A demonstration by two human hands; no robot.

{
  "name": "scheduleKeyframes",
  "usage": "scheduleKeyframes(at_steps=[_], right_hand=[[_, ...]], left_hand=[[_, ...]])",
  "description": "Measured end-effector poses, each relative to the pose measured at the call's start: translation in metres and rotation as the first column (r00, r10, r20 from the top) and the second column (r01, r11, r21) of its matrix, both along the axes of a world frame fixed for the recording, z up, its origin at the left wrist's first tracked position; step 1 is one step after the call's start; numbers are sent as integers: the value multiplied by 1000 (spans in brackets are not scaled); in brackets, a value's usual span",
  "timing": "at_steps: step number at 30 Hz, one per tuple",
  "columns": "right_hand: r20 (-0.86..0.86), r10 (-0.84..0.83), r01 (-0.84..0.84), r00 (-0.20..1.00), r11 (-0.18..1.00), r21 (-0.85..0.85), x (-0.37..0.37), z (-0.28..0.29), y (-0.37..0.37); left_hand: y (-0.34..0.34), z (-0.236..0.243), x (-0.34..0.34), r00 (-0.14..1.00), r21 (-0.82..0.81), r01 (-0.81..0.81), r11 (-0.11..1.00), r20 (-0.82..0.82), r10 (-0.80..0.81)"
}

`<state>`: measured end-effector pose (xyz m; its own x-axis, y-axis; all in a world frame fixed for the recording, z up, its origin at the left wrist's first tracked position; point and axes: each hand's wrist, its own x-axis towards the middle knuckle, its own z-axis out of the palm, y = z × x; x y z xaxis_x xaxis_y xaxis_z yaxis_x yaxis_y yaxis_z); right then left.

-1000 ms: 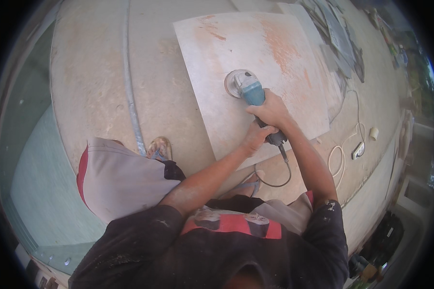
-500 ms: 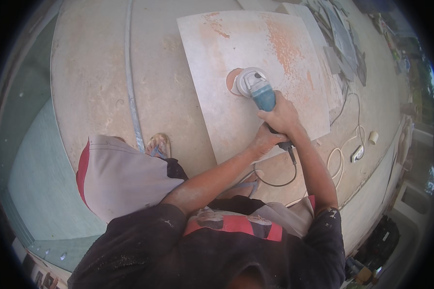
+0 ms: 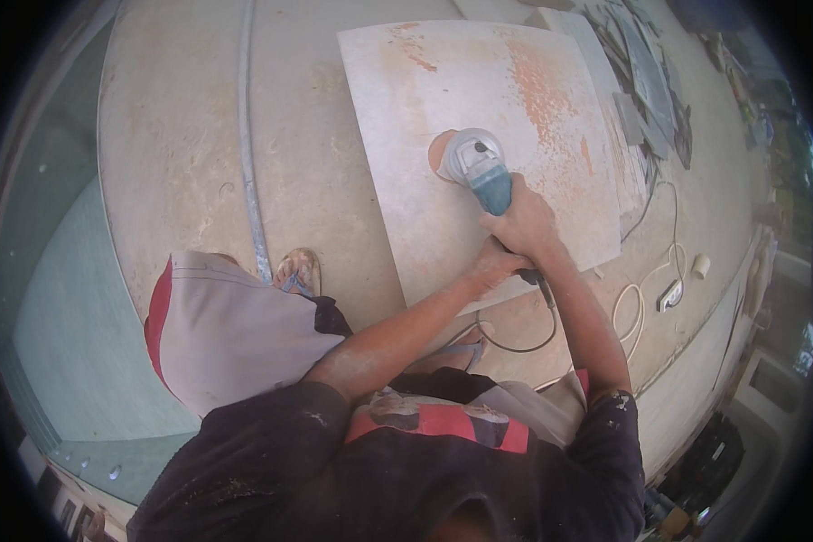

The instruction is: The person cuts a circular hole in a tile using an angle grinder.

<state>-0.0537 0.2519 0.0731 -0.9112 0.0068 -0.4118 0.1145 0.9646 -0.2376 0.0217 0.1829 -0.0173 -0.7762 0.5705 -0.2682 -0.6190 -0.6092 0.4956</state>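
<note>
A teal and grey angle grinder with a round reddish disc rests disc-side against a large whitish panel lying on the floor. Wrapped round the tool's body behind its head is my right hand. Nearer to me, my left hand grips its dark rear handle, partly hidden by my fingers and right wrist. Orange-brown patches show on the panel's far right part, and a smaller one lies near its far left edge. A dark cord trails from the handle's end.
A grey pipe runs along the floor at the left. Cut sheet scraps are piled beyond the panel on the right. A white power strip with a looped pale cable and a small cream cylinder lie right of me. My sandalled foot is left of the panel.
The whole scene has shifted slightly in view. Both hands keep their hold on the grinder, whose disc stays at nearly the same spot on the panel.
</note>
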Motion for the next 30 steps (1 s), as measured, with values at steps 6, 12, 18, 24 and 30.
scheduleKeyframes(at_steps=[6, 12, 18, 24, 30], right_hand=[[17, 1, -1, 1000, 1000, 3, 0, -3, 0], [46, -12, 12, 999, 1000, -2, -1, 0, -3], [29, -7, 7, 1000, 1000, -8, 1, -6, 0], [17, -22, 23, 1000, 999, -36, 1, -12, 3], [32, -22, 24, 999, 999, -35, 0, -7, 0]], left_hand=[[1, -4, 2, 1000, 18, -7, 1000, 9, 7], [0, -8, 1, 1000, -2, 15, 1000, 23, -15], [-3, -6, 1, 1000, -17, 2, 1000, -2, -2], [-2, -16, 1, 998, -45, 46, 998, -47, -48], [-5, -14, 1, 999, -49, 40, 998, -35, -41]])
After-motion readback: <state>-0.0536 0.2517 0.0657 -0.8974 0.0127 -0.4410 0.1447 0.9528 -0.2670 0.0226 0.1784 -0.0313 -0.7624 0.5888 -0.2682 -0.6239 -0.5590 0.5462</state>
